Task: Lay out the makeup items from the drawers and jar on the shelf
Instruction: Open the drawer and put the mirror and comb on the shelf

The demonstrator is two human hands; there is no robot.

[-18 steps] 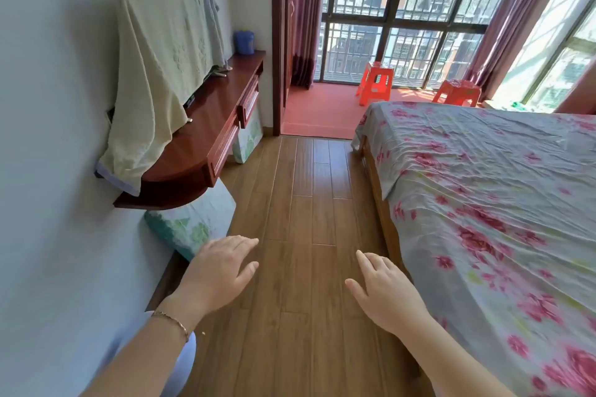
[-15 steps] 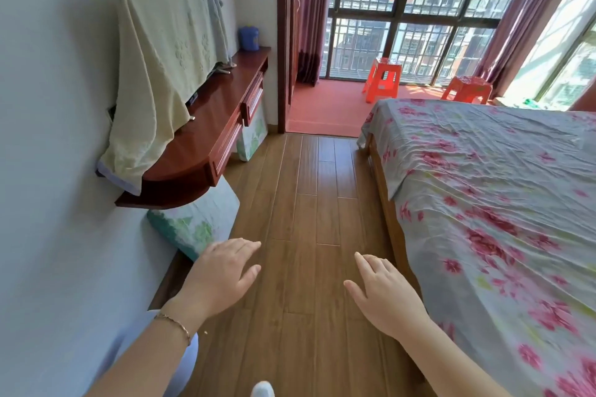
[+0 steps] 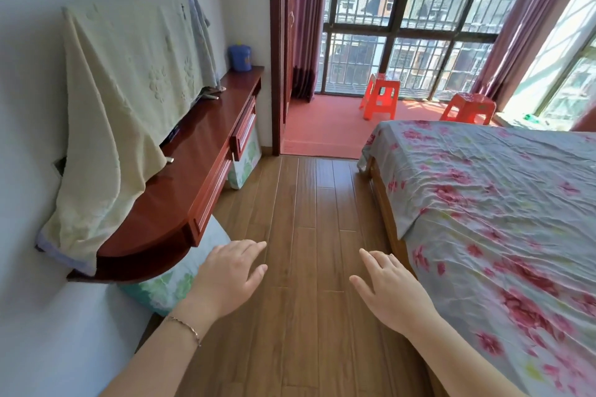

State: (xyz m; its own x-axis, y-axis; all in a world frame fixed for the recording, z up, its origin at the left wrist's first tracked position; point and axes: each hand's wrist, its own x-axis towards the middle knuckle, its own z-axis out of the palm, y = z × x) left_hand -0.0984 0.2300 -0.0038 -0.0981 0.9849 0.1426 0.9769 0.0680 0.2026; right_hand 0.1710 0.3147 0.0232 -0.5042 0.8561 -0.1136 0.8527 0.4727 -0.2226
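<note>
A bed [image 3: 500, 219] fills the right; the wall-mounted shelf [image 3: 180, 203] runs along the left, its drawers [image 3: 243, 130] closed and the blue jar [image 3: 239, 57] at its far end. No makeup shows yet. Left hand [image 3: 225, 277] and right hand [image 3: 392, 290] hang empty, fingers spread. Best step close, then pull a drawer squarely.

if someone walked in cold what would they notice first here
Probably the bed in its pink-flowered sheet filling the right side, and the two bright orange stools by the barred window beyond. On the left, a pale cloth drapes over something on the red-brown shelf, with a blue jar at its far end.
</note>
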